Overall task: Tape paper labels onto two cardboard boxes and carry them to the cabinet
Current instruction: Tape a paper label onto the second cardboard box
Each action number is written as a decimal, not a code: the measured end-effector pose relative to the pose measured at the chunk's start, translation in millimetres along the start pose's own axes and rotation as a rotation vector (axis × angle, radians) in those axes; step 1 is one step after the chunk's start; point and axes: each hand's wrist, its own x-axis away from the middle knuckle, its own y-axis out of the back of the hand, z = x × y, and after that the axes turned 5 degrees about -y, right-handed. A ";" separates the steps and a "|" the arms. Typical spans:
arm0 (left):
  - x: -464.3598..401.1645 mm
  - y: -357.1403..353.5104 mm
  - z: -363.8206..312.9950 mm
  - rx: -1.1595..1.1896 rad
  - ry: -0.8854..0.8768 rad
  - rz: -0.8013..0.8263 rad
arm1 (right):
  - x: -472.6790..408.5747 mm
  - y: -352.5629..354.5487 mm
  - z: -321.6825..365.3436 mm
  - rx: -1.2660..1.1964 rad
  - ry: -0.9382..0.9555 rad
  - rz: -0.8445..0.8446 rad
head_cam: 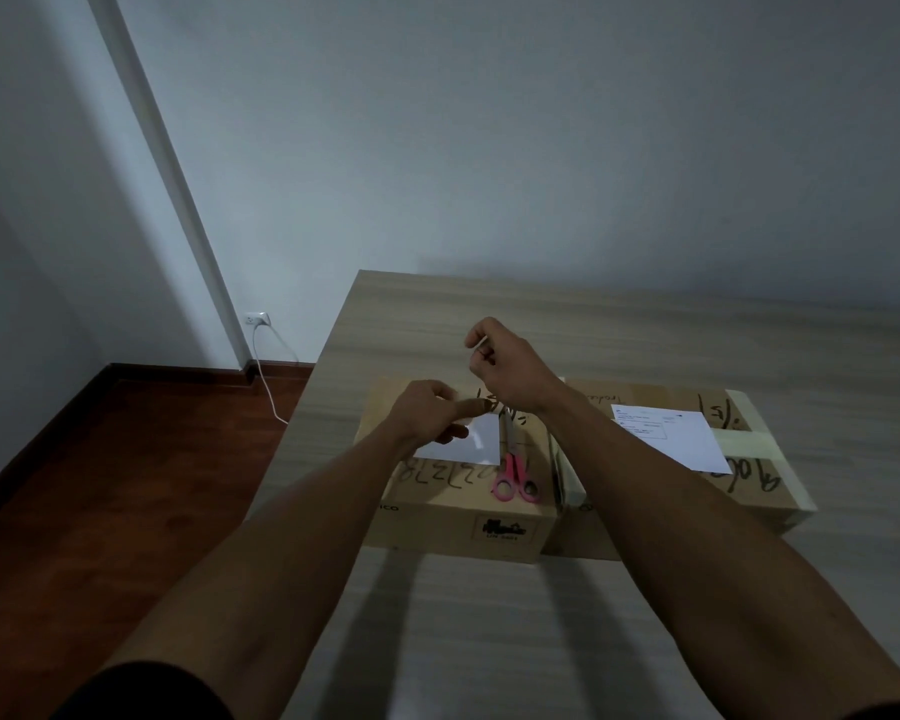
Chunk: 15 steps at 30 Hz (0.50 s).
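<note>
On left box [510, 532], scissors [513, 478] blades-away.

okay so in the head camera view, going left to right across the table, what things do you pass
White blank paper label on the left cardboard box → pink-handled scissors on that same box → printed white paper label on the right cardboard box.

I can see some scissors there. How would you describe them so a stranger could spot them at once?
Start at the wooden table, where two cardboard boxes sit side by side. On top of the left box, just right of the blank white paper, lie the scissors. Their bright pink handles are the only vivid colour there.
</note>
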 end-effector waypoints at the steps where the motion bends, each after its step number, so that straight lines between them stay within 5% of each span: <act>1: -0.9 1.1 1.0 0.013 0.021 -0.008 | -1.4 2.3 2.7 -0.014 0.006 -0.009; 15: 8.8 -1.2 -8.5 0.219 0.022 0.050 | -10.2 18.5 19.9 0.021 0.043 0.053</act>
